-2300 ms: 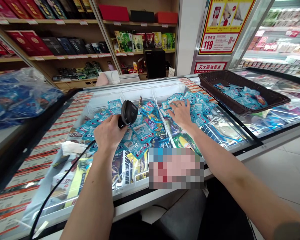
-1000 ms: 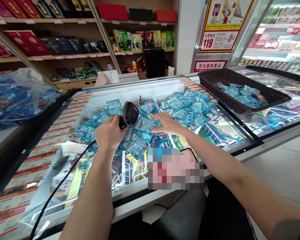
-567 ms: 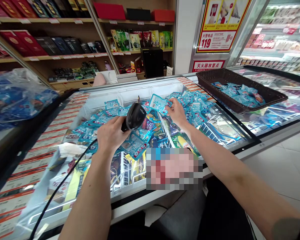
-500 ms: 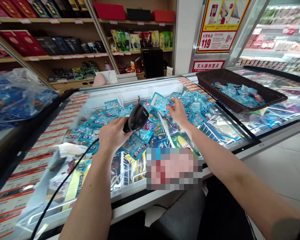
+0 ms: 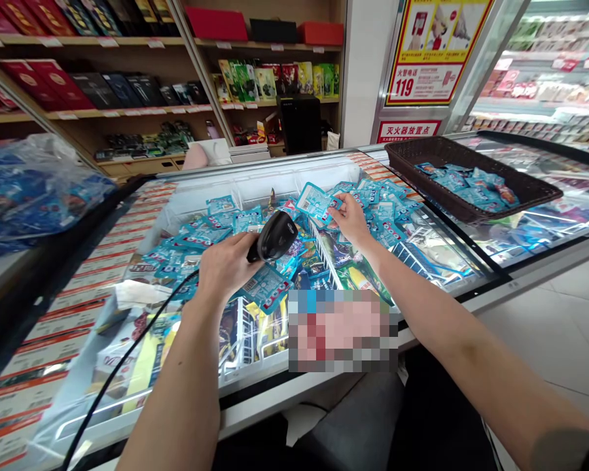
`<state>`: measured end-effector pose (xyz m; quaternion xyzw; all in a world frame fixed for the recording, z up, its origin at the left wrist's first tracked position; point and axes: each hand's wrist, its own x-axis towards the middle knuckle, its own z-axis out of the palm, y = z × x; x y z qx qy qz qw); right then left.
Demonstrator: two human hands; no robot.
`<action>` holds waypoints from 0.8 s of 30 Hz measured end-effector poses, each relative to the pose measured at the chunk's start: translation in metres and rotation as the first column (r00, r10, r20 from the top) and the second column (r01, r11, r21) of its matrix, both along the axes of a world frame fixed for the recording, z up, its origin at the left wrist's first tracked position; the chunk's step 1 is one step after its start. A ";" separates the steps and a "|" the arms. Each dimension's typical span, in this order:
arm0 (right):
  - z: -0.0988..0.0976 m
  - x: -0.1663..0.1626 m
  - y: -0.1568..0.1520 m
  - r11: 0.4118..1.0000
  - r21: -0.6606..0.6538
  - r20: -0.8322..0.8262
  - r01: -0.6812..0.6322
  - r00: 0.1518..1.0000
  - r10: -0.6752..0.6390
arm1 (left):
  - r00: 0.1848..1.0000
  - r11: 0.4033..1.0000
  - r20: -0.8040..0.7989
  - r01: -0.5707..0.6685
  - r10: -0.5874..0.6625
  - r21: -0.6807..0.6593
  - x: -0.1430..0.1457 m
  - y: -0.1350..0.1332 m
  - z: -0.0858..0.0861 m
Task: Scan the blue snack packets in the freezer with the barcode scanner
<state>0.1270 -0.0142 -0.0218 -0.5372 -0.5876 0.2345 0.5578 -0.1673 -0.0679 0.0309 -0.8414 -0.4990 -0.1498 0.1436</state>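
Observation:
My left hand (image 5: 226,265) is wrapped round the handle of a black barcode scanner (image 5: 276,237), its head tilted up toward the right. The scanner's cable runs down over the glass past my left forearm. Between the thumb and fingers of my right hand (image 5: 349,219) is a light-blue packet (image 5: 315,202), its barcode side facing me. A gap separates the scanner head from this packet. Many similar blue packets (image 5: 201,232) lie heaped around both hands on the glass top of a freezer (image 5: 255,412). One loose packet (image 5: 266,288) rests just below the scanner.
A brown basket (image 5: 476,212) with more blue packets stands at the right. To the left lies a clear plastic bag (image 5: 39,190) of blue packages. Price labels (image 5: 53,333) line the freezer's left side. Stocked shelves (image 5: 132,108) rise behind. A blurred patch covers the front edge.
My left hand has shifted the scanner slightly right and down, nearer the held packet. My right hand and its packet have stayed almost still.

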 end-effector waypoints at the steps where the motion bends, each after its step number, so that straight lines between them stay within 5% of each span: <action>1: 0.000 0.000 0.000 1.000 -0.002 0.004 -0.005 1.000 0.005 | 1.000 1.000 0.001 0.004 -0.004 0.000 0.000 0.000 0.000; 24: 0.002 -0.002 -0.004 0.999 -0.002 -0.016 -0.032 0.999 0.032 | 0.996 0.996 -0.034 0.082 -0.080 0.042 -0.001 0.002 -0.003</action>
